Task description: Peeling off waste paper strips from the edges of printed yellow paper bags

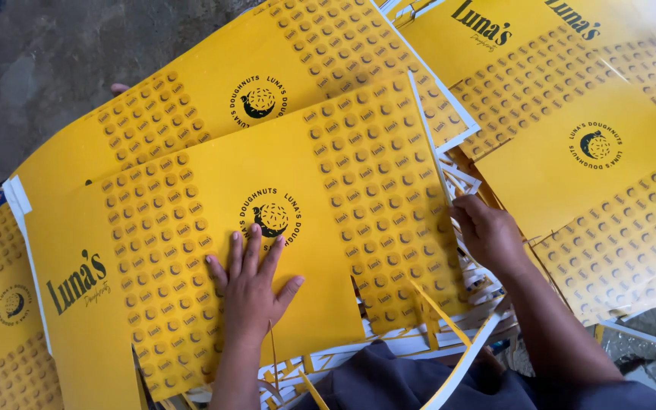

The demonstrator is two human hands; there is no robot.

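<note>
A left hand [250, 282] lies flat, fingers spread, on the top yellow printed card sheet [222, 228] of a stack on the floor, while the right hand [490, 234] pinches its right edge. The sheet looks light, thin and bendable, best gripped by the edges among white trim strips [449, 345].

Bare grey floor [47, 61] lies open at my upper left. Yellow printed sheets [191, 250] cover nearly everything else, and loose trimmed strips [449, 319] clutter the gap beside my right grip [491, 235].
</note>
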